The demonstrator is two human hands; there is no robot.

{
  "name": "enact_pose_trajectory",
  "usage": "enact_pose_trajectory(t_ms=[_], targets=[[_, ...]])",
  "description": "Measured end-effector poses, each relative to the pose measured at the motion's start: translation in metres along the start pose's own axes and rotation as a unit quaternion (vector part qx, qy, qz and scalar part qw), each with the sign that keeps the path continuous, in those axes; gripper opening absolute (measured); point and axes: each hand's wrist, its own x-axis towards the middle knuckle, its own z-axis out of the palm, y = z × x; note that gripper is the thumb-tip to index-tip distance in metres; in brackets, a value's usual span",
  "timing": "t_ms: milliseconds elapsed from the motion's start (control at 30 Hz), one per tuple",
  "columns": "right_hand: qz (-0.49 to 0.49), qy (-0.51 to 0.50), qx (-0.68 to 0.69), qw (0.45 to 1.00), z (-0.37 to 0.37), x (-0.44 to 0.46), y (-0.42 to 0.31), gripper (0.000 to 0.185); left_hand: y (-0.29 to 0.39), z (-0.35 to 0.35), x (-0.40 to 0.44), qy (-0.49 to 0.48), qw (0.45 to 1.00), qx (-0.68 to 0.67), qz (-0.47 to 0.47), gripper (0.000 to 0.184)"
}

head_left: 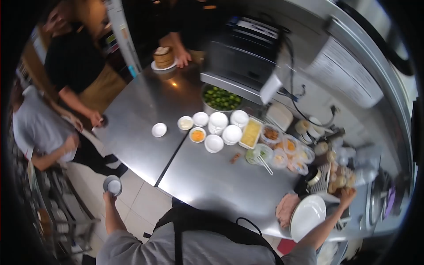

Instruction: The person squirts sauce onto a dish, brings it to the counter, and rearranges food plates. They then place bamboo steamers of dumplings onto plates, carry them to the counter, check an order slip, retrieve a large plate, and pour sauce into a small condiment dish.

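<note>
My left hand (pixel 109 197) is closed around a round grey cup (pixel 113 186), held out over the floor to the left of the steel table; its inside looks pale. On the far right, my right hand (pixel 347 197) reaches to a cluster of bottles and jars (pixel 342 178). Its fingers look curled, but blur hides what they grip. Below that arm lies a large white plate (pixel 308 217), beside a pink cloth-like lump (pixel 287 209). Near the reach stands a white perforated basket (pixel 320 179).
The steel table (pixel 132 119) bears several white bowls (pixel 214 143), a pot of chopped greens (pixel 221 98), a yellow-filled tray (pixel 250 133) and topping tubs (pixel 270 133). A dark machine (pixel 240 57) overhangs the back. People stand left and behind; one hand (pixel 183 58) is by a bamboo steamer (pixel 163 57).
</note>
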Motion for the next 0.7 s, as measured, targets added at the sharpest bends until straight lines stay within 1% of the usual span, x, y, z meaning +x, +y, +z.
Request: enact_pose_trajectory(t_ms=[33,67,100,133,200,233,267,300,333,400,467,500,533,567,600,633,667,700], targets=[[0.077,0.0,0.01,0.997,-0.024,-0.003,-0.037,0.06,-0.006,-0.003,0.005,0.01,1.0,0.022,-0.012,0.032],[0.073,0.005,0.052,0.996,-0.048,-0.001,-0.067,0.063,-0.01,-0.005,0.011,0.017,0.999,0.045,-0.023,0.033],[-0.019,0.057,0.019,0.998,-0.069,0.008,-0.076,0.067,-0.012,-0.005,0.008,0.029,0.995,0.096,-0.024,0.033],[-0.107,0.112,-0.012,0.988,-0.085,0.016,-0.086,0.072,-0.018,-0.008,0.012,0.033,0.996,0.079,-0.024,0.032],[-0.124,0.219,0.144,0.957,-0.117,0.021,-0.15,0.079,-0.028,-0.013,0.015,0.025,0.995,0.094,-0.027,0.033],[-0.125,0.217,0.148,0.957,-0.122,0.011,-0.194,0.079,-0.029,-0.01,0.006,0.044,0.995,0.082,-0.021,0.031],[-0.083,0.262,0.18,0.945,-0.126,-0.004,-0.245,0.076,-0.029,-0.007,0.0,0.06,0.995,0.073,-0.016,0.028],[-0.04,0.306,0.209,0.928,-0.128,-0.014,-0.277,0.073,-0.031,-0.007,0.004,0.065,0.994,0.074,-0.043,0.03],[-0.04,0.308,0.205,0.928,-0.122,-0.021,-0.289,0.073,-0.04,-0.014,0.021,0.053,0.995,0.061,-0.065,0.038],[-0.029,0.314,0.163,0.935,-0.098,-0.045,-0.31,0.067,-0.054,-0.022,0.051,0.011,0.994,0.069,-0.086,0.037],[-0.078,0.274,0.221,0.933,-0.075,-0.074,-0.343,0.064,-0.051,-0.018,0.067,0.009,0.994,0.057,-0.096,0.036],[-0.048,0.212,0.222,0.951,-0.069,-0.095,-0.364,0.069,-0.046,-0.018,0.077,0.013,0.993,0.043,-0.107,0.035],[-0.058,0.2,0.225,0.952,-0.064,-0.119,-0.404,0.071,-0.046,-0.023,0.097,0.003,0.992,0.049,-0.118,0.034],[-0.065,0.156,0.247,0.954,-0.055,-0.136,-0.42,0.074,-0.038,-0.022,0.109,0.007,0.991,0.06,-0.117,0.032],[-0.073,0.141,0.206,0.966,-0.045,-0.151,-0.434,0.075,-0.032,-0.023,0.119,0.013,0.99,0.075,-0.116,0.031],[-0.05,0.068,0.267,0.96,-0.033,-0.166,-0.449,0.079,-0.021,-0.024,0.131,0.007,0.99,0.085,-0.116,0.031],[-0.051,0.042,0.318,0.946,-0.028,-0.188,-0.505,0.08,-0.011,-0.027,0.142,0.018,0.987,0.089,-0.136,0.03],[0.0,-0.044,0.386,0.921,-0.014,-0.202,-0.528,0.081,-0.003,-0.028,0.153,0.029,0.983,0.092,-0.155,0.029]])
